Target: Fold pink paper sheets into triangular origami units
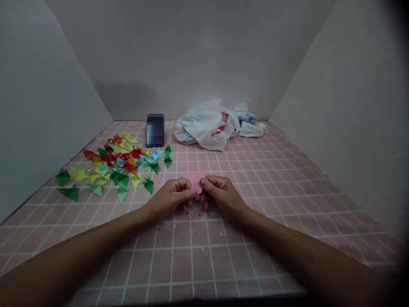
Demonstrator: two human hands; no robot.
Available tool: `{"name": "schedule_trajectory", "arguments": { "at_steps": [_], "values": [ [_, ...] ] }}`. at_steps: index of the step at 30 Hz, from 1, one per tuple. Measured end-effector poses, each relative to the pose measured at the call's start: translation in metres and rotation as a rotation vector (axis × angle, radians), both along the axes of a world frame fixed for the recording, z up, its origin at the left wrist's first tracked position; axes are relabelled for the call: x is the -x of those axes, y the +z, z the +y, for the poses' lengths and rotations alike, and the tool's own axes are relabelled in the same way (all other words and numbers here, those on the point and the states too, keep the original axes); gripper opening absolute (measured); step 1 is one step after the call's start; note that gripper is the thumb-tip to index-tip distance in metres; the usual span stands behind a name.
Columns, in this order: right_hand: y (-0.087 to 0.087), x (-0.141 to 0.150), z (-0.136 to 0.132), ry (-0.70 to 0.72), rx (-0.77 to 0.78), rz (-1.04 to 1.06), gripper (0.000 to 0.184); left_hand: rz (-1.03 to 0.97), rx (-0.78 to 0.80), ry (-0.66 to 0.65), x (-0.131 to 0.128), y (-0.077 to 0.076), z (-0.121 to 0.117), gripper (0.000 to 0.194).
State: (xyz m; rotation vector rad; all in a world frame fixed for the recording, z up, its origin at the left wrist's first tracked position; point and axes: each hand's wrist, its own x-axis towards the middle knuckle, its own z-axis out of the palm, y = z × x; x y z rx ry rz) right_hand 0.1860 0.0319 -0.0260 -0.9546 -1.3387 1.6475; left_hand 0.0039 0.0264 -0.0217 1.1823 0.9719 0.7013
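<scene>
Between my two hands is a small pink piece of paper (194, 176), raised a little over the checked tablecloth. My left hand (174, 194) pinches its left side between thumb and curled fingers. On the other side, my right hand (222, 194) grips the right edge with thumb and forefinger. A bit of green shows at the paper's upper left corner; what it is I cannot make out. To the left lies a spread of folded paper pieces (119, 178) in green, yellow, red, orange and light blue, the closest a dark green one (148, 185).
A dark rectangular object (155, 130), blurred out, stands upright behind the folded pieces. Crumpled white plastic bags (207, 125) with red print lie at the back, by the wall. The pink tablecloth (204, 260) with white grid lines covers the table; walls rise left, right and behind.
</scene>
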Motion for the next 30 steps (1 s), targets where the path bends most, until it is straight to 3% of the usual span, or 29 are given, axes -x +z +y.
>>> {"name": "schedule_trajectory", "arguments": {
  "at_steps": [5,12,30],
  "values": [
    [0.0005,-0.0013,0.0038,-0.063,-0.027,0.082,0.026,0.019,-0.022,0.041,0.0002,0.0045,0.0014,0.03],
    [-0.0044,-0.0004,0.0027,0.025,0.016,0.043,0.024,0.019,-0.072,0.038,-0.0013,0.0006,0.0017,0.031],
    [0.002,0.0006,0.0006,-0.007,0.09,0.003,0.015,0.031,-0.069,0.057,-0.0007,-0.0053,0.0017,0.026]
  ]
}}
